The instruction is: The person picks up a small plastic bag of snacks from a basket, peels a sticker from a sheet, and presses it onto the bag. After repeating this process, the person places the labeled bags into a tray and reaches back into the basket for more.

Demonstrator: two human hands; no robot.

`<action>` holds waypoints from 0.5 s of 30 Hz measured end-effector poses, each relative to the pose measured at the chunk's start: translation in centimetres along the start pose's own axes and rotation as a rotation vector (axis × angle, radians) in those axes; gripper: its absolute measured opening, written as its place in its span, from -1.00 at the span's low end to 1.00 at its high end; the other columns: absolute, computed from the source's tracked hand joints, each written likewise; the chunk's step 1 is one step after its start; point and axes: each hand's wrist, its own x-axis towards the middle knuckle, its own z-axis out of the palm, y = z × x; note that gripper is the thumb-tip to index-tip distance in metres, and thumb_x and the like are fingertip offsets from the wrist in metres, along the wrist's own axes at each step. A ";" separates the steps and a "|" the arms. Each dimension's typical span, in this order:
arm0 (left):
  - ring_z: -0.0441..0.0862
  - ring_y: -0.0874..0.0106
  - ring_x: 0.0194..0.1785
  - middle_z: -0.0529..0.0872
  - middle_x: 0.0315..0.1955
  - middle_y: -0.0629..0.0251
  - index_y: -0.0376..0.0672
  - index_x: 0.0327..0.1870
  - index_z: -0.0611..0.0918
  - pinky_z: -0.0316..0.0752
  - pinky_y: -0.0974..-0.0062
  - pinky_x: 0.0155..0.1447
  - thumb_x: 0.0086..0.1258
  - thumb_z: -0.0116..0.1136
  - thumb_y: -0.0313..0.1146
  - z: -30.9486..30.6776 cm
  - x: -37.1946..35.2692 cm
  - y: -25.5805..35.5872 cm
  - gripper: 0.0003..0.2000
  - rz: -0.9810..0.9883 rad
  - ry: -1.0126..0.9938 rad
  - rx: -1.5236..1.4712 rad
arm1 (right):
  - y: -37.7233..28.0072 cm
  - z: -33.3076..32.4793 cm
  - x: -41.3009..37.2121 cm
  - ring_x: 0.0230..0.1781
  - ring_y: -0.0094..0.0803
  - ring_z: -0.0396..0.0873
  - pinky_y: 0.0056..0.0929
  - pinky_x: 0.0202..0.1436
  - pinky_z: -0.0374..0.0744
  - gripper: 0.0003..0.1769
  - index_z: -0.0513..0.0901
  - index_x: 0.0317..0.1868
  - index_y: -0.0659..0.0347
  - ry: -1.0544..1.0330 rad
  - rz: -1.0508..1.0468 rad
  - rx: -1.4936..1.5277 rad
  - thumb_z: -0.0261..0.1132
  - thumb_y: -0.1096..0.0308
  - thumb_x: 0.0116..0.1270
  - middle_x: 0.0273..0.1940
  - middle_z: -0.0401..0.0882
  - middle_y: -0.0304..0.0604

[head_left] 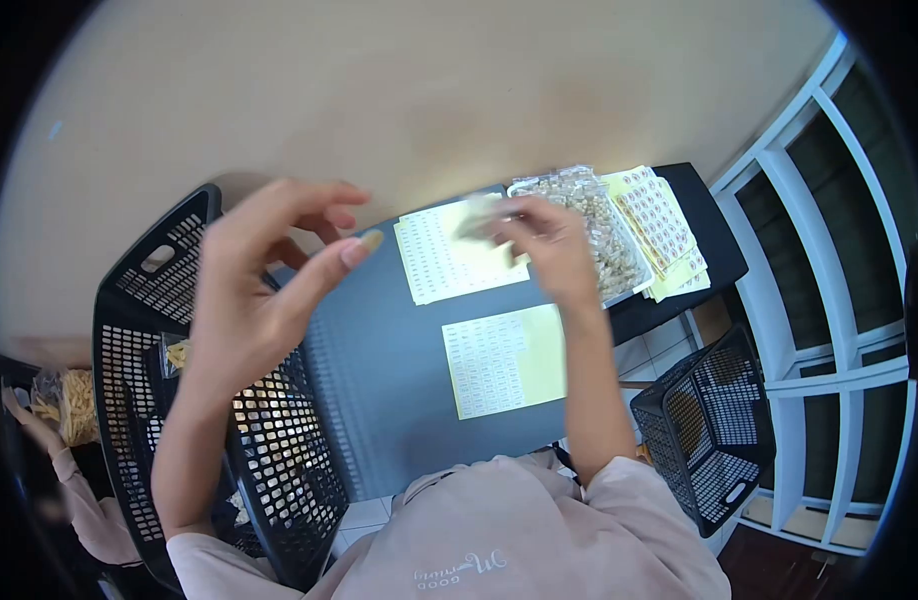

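My left hand (264, 265) is raised over the left side of the dark table (369, 400), thumb and fingers apart. A small yellowish patch shows at its thumb tip; what it is I cannot make out. My right hand (554, 245) pinches a small clear packet (484, 220), blurred by motion, above the upper label sheet (429, 260). Nearer to me lies a second label sheet (489, 365), its right part bare yellow backing. Just right of my right hand is a white tray (634, 290) heaped with small clear packets (604, 235) of pale contents.
Sheets of round red-and-white stickers (659, 220) lie beyond the tray. A large black crate (129, 330) with bagged goods stands at the left, a smaller black crate (709, 430) at lower right. Another person's hand (29, 415) touches a bag of yellowish pieces (77, 405) at far left.
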 end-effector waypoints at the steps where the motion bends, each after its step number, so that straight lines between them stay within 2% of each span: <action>1: 0.64 0.55 -0.28 0.70 -0.35 0.30 -0.21 -0.10 0.69 0.45 0.72 -0.39 0.23 0.31 -0.43 -1.1 -0.1 1.0 -0.78 0.036 0.033 0.030 | 1.3 -2.5 0.9 -0.41 -0.55 0.65 -0.64 -0.50 0.52 -0.80 0.69 -0.11 0.33 0.113 0.002 -0.048 0.33 0.45 0.28 -0.34 0.71 -0.14; 3: 0.57 0.58 -0.16 0.62 -0.23 0.30 -0.29 -0.02 0.63 0.45 0.67 -0.20 0.32 0.18 -0.54 -3.8 -0.6 2.7 -0.77 0.070 -0.031 0.136 | 6.3 -9.0 3.4 -0.41 -0.49 0.65 -0.61 -0.48 0.56 -0.81 0.66 -0.11 0.37 0.252 0.094 -0.199 0.30 0.48 0.28 -0.31 0.69 -0.12; 6: 0.56 0.57 -0.11 0.61 -0.14 0.26 -0.30 0.01 0.61 0.44 0.64 -0.10 0.37 0.13 -0.54 -6.6 -1.5 4.2 -0.78 0.063 0.014 0.248 | 13.2 -16.5 5.8 -0.44 -0.43 0.65 -0.55 -0.48 0.59 -0.80 0.62 -0.10 0.41 0.332 0.278 -0.313 0.27 0.53 0.29 -0.32 0.65 -0.13; 8: 0.56 0.57 -0.10 0.61 -0.14 0.26 -0.30 0.02 0.60 0.43 0.64 -0.08 0.38 0.12 -0.53 -8.3 -2.4 4.4 -0.78 0.033 0.055 0.277 | 15.5 -18.0 6.6 -0.45 -0.44 0.64 -0.52 -0.49 0.60 -0.81 0.61 -0.10 0.41 0.308 0.333 -0.334 0.26 0.55 0.28 -0.35 0.63 -0.14; 10: 0.55 0.58 -0.10 0.60 -0.14 0.28 -0.30 0.04 0.59 0.44 0.63 -0.05 0.40 0.12 -0.52 -9.9 -3.3 4.3 -0.77 0.037 0.027 0.509 | 17.2 -18.6 7.6 -0.47 -0.44 0.63 -0.50 -0.50 0.61 -0.81 0.61 -0.10 0.40 0.281 0.392 -0.349 0.26 0.57 0.28 -0.38 0.62 -0.14; 12: 0.55 0.58 -0.10 0.60 -0.15 0.28 -0.31 0.04 0.59 0.44 0.62 -0.04 0.40 0.12 -0.51 -11.3 -4.6 3.6 -0.77 -0.045 0.048 0.504 | 19.0 -18.9 8.5 -0.50 -0.42 0.61 -0.45 -0.50 0.62 -0.83 0.61 -0.13 0.39 0.261 0.392 -0.406 0.19 0.58 0.26 -0.41 0.60 -0.14; 14: 0.54 0.58 -0.10 0.61 -0.20 0.31 -0.31 0.02 0.61 0.46 0.58 0.00 0.39 0.13 -0.51 -11.9 -6.0 3.5 -0.78 -0.180 0.131 0.507 | 21.9 -20.4 10.4 -0.52 -0.39 0.60 -0.42 -0.50 0.62 -0.81 0.60 -0.17 0.38 0.171 0.398 -0.605 0.15 0.52 0.23 -0.44 0.59 -0.13; 15: 0.56 0.57 -0.13 0.65 -0.22 0.29 -0.31 -0.01 0.63 0.48 0.56 -0.01 0.37 0.15 -0.51 -12.4 -6.7 3.1 -0.79 -0.181 0.128 0.544 | 24.8 -22.2 11.4 -0.54 -0.38 0.59 -0.42 -0.50 0.62 -0.78 0.59 -0.20 0.37 0.074 0.345 -0.683 0.12 0.45 0.20 -0.50 0.58 -0.13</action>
